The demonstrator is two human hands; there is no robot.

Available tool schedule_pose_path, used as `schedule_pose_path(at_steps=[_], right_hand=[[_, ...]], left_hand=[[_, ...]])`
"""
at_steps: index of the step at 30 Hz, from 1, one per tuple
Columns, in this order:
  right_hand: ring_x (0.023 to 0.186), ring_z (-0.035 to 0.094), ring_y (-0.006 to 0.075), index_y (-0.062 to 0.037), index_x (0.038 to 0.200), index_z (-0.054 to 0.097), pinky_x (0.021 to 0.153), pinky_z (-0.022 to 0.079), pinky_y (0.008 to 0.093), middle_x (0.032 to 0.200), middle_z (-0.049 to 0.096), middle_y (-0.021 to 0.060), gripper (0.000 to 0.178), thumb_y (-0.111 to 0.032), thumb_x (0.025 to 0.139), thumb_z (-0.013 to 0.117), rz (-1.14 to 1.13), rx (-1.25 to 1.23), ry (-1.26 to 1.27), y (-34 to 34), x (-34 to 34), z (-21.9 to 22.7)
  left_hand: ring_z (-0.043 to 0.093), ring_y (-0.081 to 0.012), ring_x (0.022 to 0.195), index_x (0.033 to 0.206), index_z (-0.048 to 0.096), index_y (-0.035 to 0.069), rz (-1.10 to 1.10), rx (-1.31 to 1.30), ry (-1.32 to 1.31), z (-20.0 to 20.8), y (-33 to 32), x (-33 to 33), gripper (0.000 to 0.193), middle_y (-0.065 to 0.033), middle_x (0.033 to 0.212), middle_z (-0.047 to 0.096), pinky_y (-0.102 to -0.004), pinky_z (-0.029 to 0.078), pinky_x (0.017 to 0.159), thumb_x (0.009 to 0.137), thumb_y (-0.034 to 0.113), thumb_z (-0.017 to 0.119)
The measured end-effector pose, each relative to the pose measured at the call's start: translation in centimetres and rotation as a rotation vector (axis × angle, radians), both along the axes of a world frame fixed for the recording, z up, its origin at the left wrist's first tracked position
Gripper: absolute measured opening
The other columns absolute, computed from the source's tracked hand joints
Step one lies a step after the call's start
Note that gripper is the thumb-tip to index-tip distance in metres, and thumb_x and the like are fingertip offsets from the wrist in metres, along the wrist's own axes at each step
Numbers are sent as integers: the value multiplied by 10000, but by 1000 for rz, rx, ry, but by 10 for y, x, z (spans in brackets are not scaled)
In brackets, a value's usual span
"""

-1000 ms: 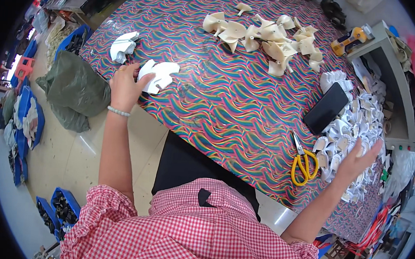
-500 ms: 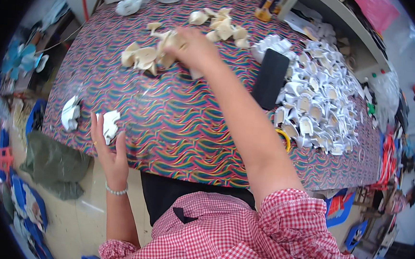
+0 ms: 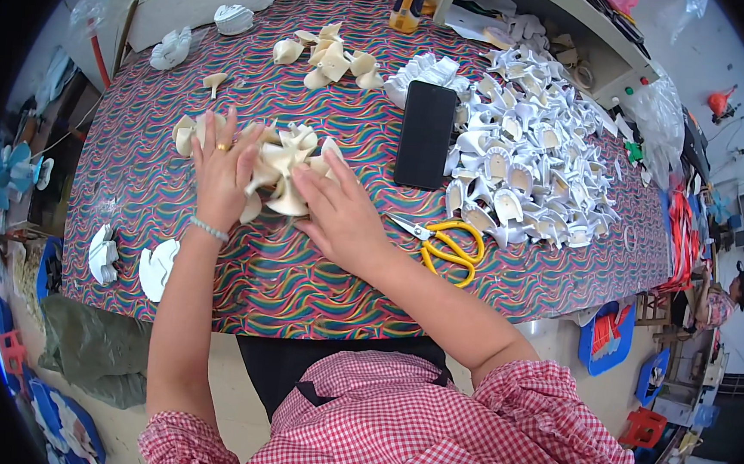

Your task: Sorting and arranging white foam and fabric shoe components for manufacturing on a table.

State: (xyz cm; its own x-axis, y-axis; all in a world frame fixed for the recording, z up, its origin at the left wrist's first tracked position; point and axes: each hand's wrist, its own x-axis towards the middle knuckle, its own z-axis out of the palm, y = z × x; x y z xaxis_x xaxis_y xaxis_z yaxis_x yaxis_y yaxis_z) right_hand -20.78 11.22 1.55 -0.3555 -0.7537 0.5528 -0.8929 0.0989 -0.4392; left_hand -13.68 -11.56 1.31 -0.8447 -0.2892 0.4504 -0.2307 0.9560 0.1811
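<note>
Head view: I saw the left hand [image 3: 221,180] and right hand [image 3: 342,221], fingers apart, flanking cream pieces [image 3: 284,159].

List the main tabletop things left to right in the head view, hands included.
Leftmost white pieces, next white pieces, left hand, cream pieces between the hands, right hand, black phone, big white pile.

Between the left fingers [image 3: 212,139] and right fingers [image 3: 316,192], the cream pieces [image 3: 280,158] look smooth, with a soft sheen. Beneath the fingers, the patterned table covering [image 3: 316,297] looks like slick, glossy plastic. Right of the right fingers lie scissors [image 3: 424,233] with shiny metal blades and smooth yellow plastic-looking grips, a glassy black phone [image 3: 425,137], and smooth, lightly shiny white pieces [image 3: 524,156]. Below the left fingers, the bracelet [image 3: 208,228] has polished beads.
</note>
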Motion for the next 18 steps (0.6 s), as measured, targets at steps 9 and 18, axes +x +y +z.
schedule_pose_path(at_steps=[9,18], right_hand=[[1277,411,396,-78,1277,547,1063,346,473,1369,458,160,429,-153,864,635,-41,-333,-258,-57,-38,21],[1354,324,400,-74,1274,554,1113,307,466,1392,436,177,518,-105,776,694,-66,132,-26,11,5,12]], left_hand=[[176,-393,1438,1300,584,179,24,611,333,1,-123,-42,349,-190,1484,376,-535,179,1139,971,266,503],[50,-444,1447,1473,317,75,-158,282,257,16,93,26,584,-207,1559,192,-528,93,1156,942,158,545]])
